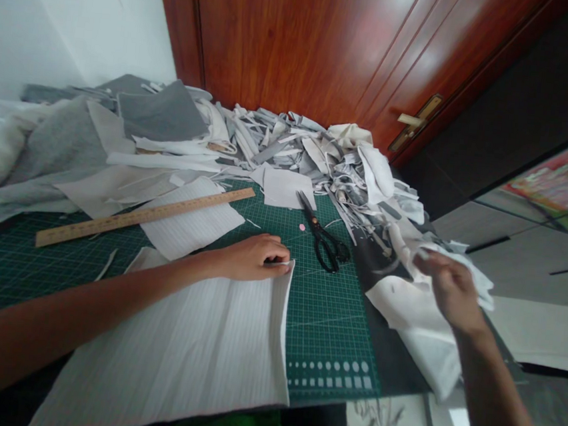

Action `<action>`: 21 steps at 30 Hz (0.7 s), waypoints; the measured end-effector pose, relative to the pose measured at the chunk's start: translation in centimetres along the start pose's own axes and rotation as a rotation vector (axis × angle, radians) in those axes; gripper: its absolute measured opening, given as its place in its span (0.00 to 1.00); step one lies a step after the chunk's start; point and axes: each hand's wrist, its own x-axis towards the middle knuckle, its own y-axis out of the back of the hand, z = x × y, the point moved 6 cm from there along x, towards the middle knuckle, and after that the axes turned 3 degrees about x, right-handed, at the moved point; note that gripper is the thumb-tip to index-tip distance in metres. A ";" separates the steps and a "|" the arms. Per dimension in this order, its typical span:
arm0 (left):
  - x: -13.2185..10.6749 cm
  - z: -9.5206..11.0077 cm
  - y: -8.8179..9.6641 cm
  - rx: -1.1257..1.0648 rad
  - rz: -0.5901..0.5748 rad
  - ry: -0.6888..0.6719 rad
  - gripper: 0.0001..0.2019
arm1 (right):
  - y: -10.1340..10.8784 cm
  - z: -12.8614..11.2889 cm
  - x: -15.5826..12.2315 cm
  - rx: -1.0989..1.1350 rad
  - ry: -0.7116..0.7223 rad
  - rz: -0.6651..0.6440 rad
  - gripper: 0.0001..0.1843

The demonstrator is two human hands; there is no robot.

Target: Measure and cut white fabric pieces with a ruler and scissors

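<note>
My left hand (254, 257) rests with curled fingers on the far right corner of a large white ribbed fabric sheet (201, 346) lying on the green cutting mat (334, 318); its fingertips pinch the corner. My right hand (450, 289) is out to the right, blurred, fingers closed on a piece of white cloth (419, 320) that hangs over the table's right edge. Black scissors (326, 240) lie on the mat between the two hands. A wooden ruler (143, 216) lies slantwise at the left.
A heap of white and grey fabric strips (314, 152) fills the back of the table against a red-brown wooden door (330, 43). Grey fabric pieces (69, 145) pile at the left. A smaller white ribbed piece (192, 224) sits under the ruler.
</note>
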 end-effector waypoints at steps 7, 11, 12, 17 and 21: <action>0.0 -0.2 0.1 -0.019 -0.010 0.024 0.17 | 7.4 1.3 5.2 -0.269 -0.013 0.337 0.31; 0.1 -0.1 0.0 -0.013 -0.018 0.021 0.17 | 2.0 1.5 5.7 -0.516 0.022 0.228 0.30; 0.1 -0.1 0.0 -0.012 -0.020 0.020 0.17 | 0.0 1.1 5.3 -0.537 0.039 0.204 0.29; 0.1 0.1 -0.1 -0.005 -0.028 0.033 0.16 | -11.4 -2.0 2.3 -0.390 0.036 -0.215 0.23; 0.2 0.1 0.1 0.001 -0.064 0.052 0.17 | -14.0 -3.2 1.6 -0.594 -0.090 -0.292 0.21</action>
